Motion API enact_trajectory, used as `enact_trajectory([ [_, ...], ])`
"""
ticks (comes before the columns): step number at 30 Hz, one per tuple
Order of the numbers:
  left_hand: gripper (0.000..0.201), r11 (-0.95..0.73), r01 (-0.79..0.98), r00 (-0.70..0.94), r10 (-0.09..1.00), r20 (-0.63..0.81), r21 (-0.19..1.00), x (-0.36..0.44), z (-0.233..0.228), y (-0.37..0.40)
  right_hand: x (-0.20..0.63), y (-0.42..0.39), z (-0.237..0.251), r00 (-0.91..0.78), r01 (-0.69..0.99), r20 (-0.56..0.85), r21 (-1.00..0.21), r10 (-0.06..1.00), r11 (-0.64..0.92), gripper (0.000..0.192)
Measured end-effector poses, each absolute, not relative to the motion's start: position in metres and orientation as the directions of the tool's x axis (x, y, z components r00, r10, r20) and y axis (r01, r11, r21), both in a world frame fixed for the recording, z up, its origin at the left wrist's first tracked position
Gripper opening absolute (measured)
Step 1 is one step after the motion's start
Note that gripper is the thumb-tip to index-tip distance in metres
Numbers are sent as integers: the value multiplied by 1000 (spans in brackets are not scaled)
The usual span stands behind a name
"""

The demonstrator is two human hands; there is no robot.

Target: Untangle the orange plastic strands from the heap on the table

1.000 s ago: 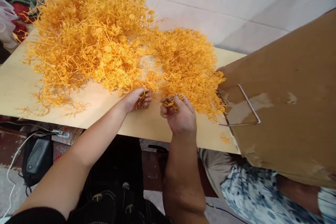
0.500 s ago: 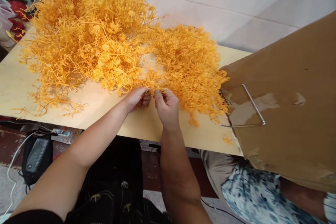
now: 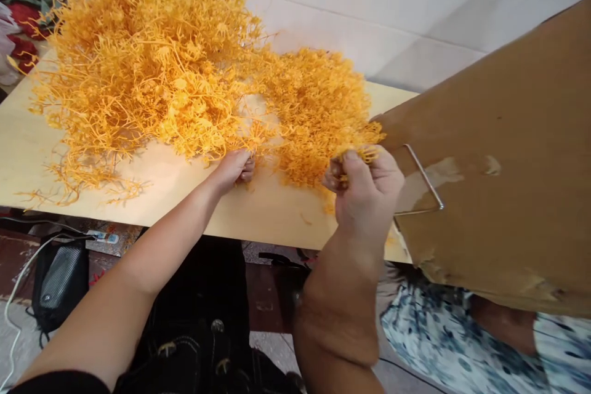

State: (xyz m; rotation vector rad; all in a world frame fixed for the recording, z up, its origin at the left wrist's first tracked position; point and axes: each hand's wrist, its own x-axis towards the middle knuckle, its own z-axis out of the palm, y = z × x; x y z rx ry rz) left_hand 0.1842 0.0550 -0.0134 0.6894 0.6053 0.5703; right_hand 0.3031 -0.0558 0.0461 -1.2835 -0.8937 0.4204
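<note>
Heaped across the pale wooden tabletop (image 3: 194, 212): a big tangled pile of orange plastic sprigs (image 3: 152, 68), thin and branching, spilling from the far left toward the middle, with a lower mound of the same orange sprigs (image 3: 314, 104) to its right. Left hand (image 3: 233, 167) resting palm-down at the near edge of the pile, fingers curled in on a few strands, touching the board. Right hand (image 3: 364, 181) raised just above the table edge, closed in a fist around a small bunch of orange sprigs (image 3: 357, 152) poking out over the knuckles. Just beside that fist, on the right, a tilted brown cardboard sheet (image 3: 508, 154) with a bent wire loop (image 3: 422, 181) lying against it. Beneath the cardboard, a patterned blue-and-white garment (image 3: 443, 345) of another person. On the floor at lower left, a dark speaker-like box (image 3: 58, 286) with a white cable.
</note>
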Motion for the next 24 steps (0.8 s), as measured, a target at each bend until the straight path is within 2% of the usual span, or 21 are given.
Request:
enact_trajectory([
  [2, 32, 601, -275, 678, 674, -291, 751, 185, -15, 51, 329, -51, 39, 650, 343, 293, -936, 701, 74, 18],
  [4, 33, 572, -263, 673, 686, -277, 777, 187, -16, 49, 354, -47, 33, 667, 533, 262, -822, 698, -200, 16],
  [6, 32, 545, -248, 672, 693, -263, 801, 189, -19, 48, 375, -41, 33, 668, 676, 199, -564, 717, -474, 18],
  [7, 31, 530, -238, 672, 694, -256, 814, 191, -21, 48, 384, -37, 34, 664, 718, 172, -419, 728, -556, 21],
  [9, 31, 496, -219, 684, 692, -231, 840, 192, -24, 49, 399, -28, 38, 645, 762, 156, -208, 748, -614, 26],
  [10, 31, 478, -211, 692, 689, -215, 852, 193, -25, 49, 405, -23, 40, 638, 770, 182, -153, 748, -620, 28],
  [12, 31, 452, -200, 710, 678, -190, 869, 193, -27, 49, 415, -14, 41, 638, 765, 267, -115, 722, -633, 28],
  [15, 30, 436, -184, 713, 677, -185, 881, 192, -28, 48, 428, -4, 38, 681, 716, 346, -127, 646, -687, 24],
  [17, 30, 424, -173, 706, 683, -187, 889, 192, -26, 48, 435, -2, 36, 710, 687, 335, -135, 619, -714, 18],
  [21, 29, 387, -151, 695, 695, -181, 910, 193, -27, 48, 442, -4, 36, 757, 642, 260, -127, 600, -756, 29],
  [24, 27, 321, -128, 692, 707, -147, 938, 194, -31, 49, 442, -2, 39, 760, 634, 315, -169, 569, -754, 19],
])
